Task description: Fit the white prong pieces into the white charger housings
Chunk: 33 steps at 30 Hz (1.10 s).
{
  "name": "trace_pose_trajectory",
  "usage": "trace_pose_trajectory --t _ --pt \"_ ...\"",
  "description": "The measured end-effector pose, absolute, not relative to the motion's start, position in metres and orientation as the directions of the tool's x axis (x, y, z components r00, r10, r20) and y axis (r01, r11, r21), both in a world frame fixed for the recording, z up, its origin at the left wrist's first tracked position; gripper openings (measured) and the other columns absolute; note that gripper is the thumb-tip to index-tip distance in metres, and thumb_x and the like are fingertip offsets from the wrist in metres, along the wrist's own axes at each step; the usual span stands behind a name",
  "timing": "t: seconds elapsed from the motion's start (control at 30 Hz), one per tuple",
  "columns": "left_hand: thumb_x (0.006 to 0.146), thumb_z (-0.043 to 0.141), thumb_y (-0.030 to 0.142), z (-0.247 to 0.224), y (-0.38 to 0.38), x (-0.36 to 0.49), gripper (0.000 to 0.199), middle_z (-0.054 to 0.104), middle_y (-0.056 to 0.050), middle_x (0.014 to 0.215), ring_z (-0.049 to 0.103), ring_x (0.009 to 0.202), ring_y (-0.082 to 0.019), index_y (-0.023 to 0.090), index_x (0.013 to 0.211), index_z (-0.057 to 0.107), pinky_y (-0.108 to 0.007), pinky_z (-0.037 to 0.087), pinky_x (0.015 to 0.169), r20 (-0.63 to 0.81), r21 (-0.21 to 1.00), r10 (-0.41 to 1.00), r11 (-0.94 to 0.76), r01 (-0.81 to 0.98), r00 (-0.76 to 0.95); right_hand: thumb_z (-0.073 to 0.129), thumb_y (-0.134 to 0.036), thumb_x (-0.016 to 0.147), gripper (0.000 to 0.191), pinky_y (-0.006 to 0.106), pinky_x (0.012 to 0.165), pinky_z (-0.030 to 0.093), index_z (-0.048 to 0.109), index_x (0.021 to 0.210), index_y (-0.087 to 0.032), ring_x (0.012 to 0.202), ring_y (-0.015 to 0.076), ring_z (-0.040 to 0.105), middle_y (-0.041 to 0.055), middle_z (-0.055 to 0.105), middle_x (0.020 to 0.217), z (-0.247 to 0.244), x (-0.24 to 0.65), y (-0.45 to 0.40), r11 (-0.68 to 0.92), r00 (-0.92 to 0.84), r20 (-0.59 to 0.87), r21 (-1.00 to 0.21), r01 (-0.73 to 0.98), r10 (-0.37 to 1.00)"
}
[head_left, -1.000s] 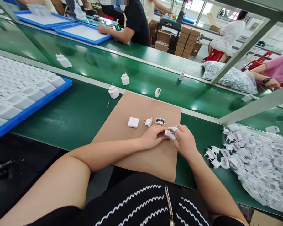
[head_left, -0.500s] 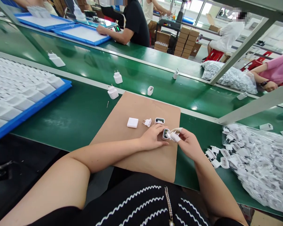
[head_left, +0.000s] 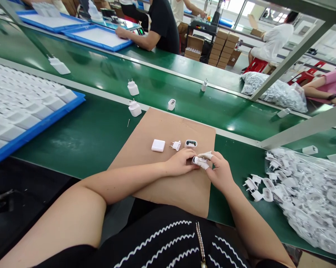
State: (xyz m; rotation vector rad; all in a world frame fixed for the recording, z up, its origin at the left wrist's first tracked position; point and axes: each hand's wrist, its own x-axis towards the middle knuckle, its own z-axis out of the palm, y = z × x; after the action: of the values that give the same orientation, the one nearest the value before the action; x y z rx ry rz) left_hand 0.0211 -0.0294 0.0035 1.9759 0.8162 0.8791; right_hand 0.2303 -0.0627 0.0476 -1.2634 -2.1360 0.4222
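My left hand is closed around a white charger housing, its open end facing right. Against that end my right hand pinches a white plug cap, mostly hidden behind fingertips wrapped in white covers. How far the cap sits in the housing cannot be made out. Beyond my hands on the brown cardboard stands another open charger housing with a circuit board inside. To its left lie a loose two-pin plug cap and a white charger block.
A bag of plug caps lies at right, several loose caps beside it. A blue tray of white housings is at left. Chargers lie on the green belt. A metal post rises at right. Co-workers sit beyond.
My right hand has brought the plug cap up against the housing's open end, covering the board inside. Chargers on the belt have shifted left.
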Motion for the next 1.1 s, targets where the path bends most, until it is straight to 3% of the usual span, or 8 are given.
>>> trace_pose_trajectory --t 0.17,0.37,0.57,0.7,0.9,1.03,1.1 --pt "0.09 0.075 0.033 0.002 -0.028 0.02 0.018 0.073 -0.009 0.104 0.064 0.106 -0.027 0.02 0.103 0.075 -0.043 0.053 0.099 0.281 0.849 0.777 -0.475 0.232 0.563 0.058 -0.015 0.092 0.016 0.04 0.077 0.053 0.071 0.095 -0.022 0.093 0.0283 0.059 0.0092 0.069 0.09 0.048 0.221 -0.064 0.561 -0.423 0.406 -0.326 0.761 0.81" --pt "0.089 0.076 0.033 0.002 -0.029 0.022 0.021 0.073 -0.01 0.105 0.064 0.107 -0.026 0.018 0.103 0.075 -0.043 0.052 0.1 0.315 0.86 0.783 -0.475 0.188 0.535 0.058 -0.013 0.09 0.018 0.039 0.076 0.051 0.071 0.099 -0.022 0.089 0.0267 0.059 0.0076 0.069 0.089 0.05 0.227 -0.061 0.568 -0.401 0.478 -0.279 0.774 0.781" --pt "0.09 0.076 0.034 0.003 -0.028 0.021 0.019 0.073 -0.009 0.104 0.063 0.107 -0.026 0.019 0.103 0.075 -0.044 0.051 0.101 0.282 0.865 0.788 -0.456 0.211 0.547 0.06 -0.007 0.083 0.018 0.046 0.1 0.047 0.065 0.081 -0.024 0.095 0.0268 0.06 0.0052 0.068 0.085 0.049 0.222 -0.061 0.568 -0.445 0.475 -0.149 0.81 0.759" --pt "0.09 0.076 0.035 0.001 -0.027 0.022 0.019 0.072 -0.01 0.103 0.063 0.107 -0.027 0.018 0.1 0.075 -0.044 0.051 0.1 0.293 0.864 0.784 -0.462 0.2 0.546 0.058 -0.004 0.077 0.021 0.046 0.11 0.044 0.06 0.073 -0.024 0.087 0.0235 0.061 0.0033 0.064 0.08 0.051 0.219 -0.057 0.574 -0.459 0.438 -0.173 0.8 0.773" --pt "0.089 0.076 0.033 0.0 -0.027 0.023 0.017 0.072 -0.009 0.1 0.062 0.107 -0.027 0.019 0.1 0.075 -0.043 0.052 0.099 0.282 0.858 0.785 -0.463 0.22 0.551 0.058 -0.007 0.077 0.019 0.044 0.114 0.046 0.065 0.079 -0.024 0.067 0.0162 0.059 -0.0031 0.056 0.07 0.053 0.223 -0.049 0.574 -0.463 0.346 -0.399 0.715 0.816" --pt "0.091 0.074 0.035 -0.002 -0.028 0.021 0.019 0.072 -0.01 0.101 0.063 0.104 -0.026 0.018 0.099 0.074 -0.044 0.052 0.099 0.304 0.85 0.775 -0.483 0.209 0.554 0.057 -0.009 0.083 0.018 0.046 0.11 0.048 0.062 0.075 -0.024 0.074 0.0199 0.058 0.0008 0.056 0.073 0.049 0.214 -0.06 0.565 -0.422 0.449 -0.253 0.786 0.788" --pt "0.091 0.073 0.035 -0.002 -0.028 0.021 0.018 0.071 -0.009 0.1 0.064 0.102 -0.026 0.017 0.098 0.073 -0.043 0.052 0.097 0.314 0.846 0.772 -0.491 0.206 0.553 0.056 -0.014 0.089 0.018 0.042 0.097 0.055 0.062 0.075 -0.024 0.077 0.0216 0.059 0.0032 0.057 0.075 0.046 0.21 -0.065 0.54 -0.389 0.487 -0.216 0.814 0.782"
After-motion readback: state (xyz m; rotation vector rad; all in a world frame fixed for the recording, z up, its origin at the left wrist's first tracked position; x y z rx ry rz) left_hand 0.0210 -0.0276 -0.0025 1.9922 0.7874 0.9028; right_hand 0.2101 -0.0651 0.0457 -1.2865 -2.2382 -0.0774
